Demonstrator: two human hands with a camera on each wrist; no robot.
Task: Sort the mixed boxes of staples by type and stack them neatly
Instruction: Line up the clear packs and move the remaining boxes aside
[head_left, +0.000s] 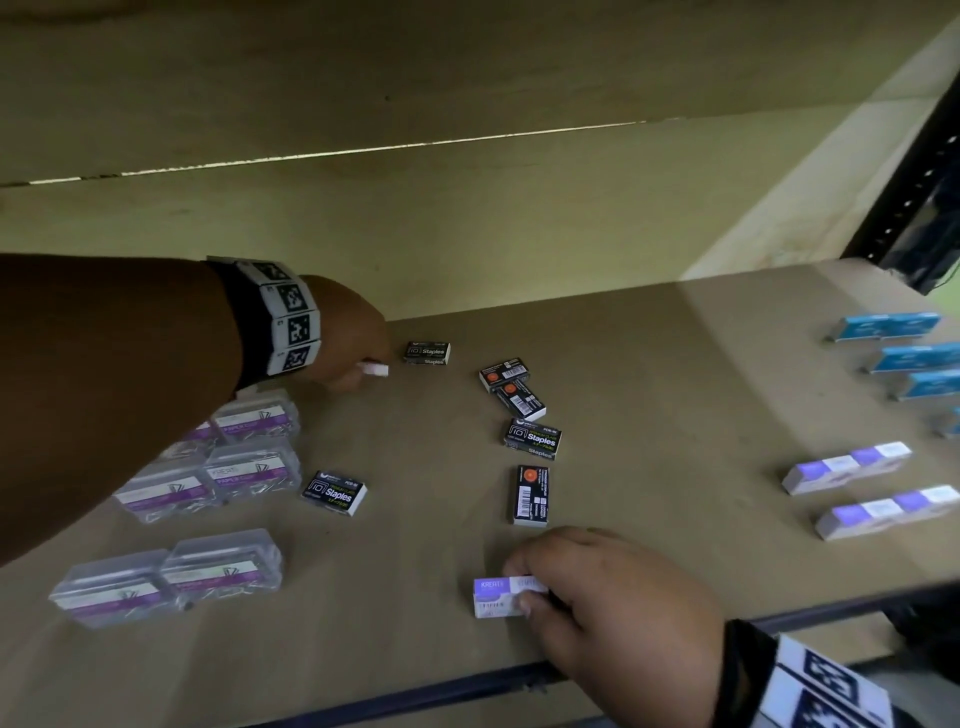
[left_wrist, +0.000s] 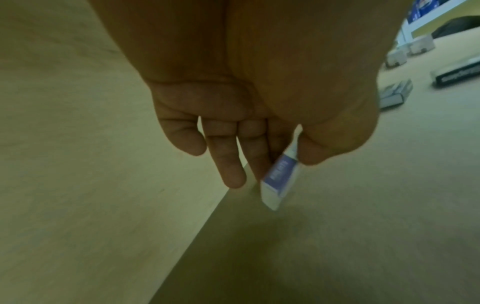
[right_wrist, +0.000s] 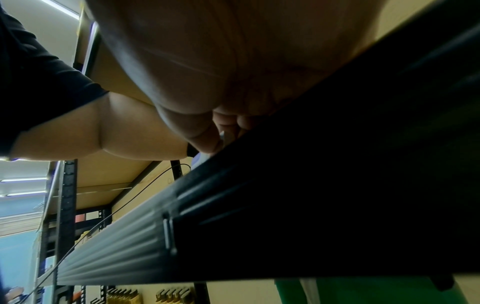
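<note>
Both hands on purple-white staple boxes, brown shelf (head_left: 649, 364).
Six clear paper-clip boxes (head_left: 223, 569) at left, two by two. Four blue boxes (head_left: 883, 326) far right, last one cut by the frame. Two rows of purple-white boxes (head_left: 847, 466) near right, count per row unclear. Six black staple boxes (head_left: 532, 439) loose mid-shelf: three face up, three barcode up, two of those overlapping. Right hand (head_left: 613, 597): fingers (head_left: 524, 603) curled on a purple-white box (head_left: 498, 597) near the front edge. Left hand (head_left: 348, 343): thumb and fingers (left_wrist: 231, 164) pinch another purple-white box (left_wrist: 279, 174), tilted, at the back near a black one.
</note>
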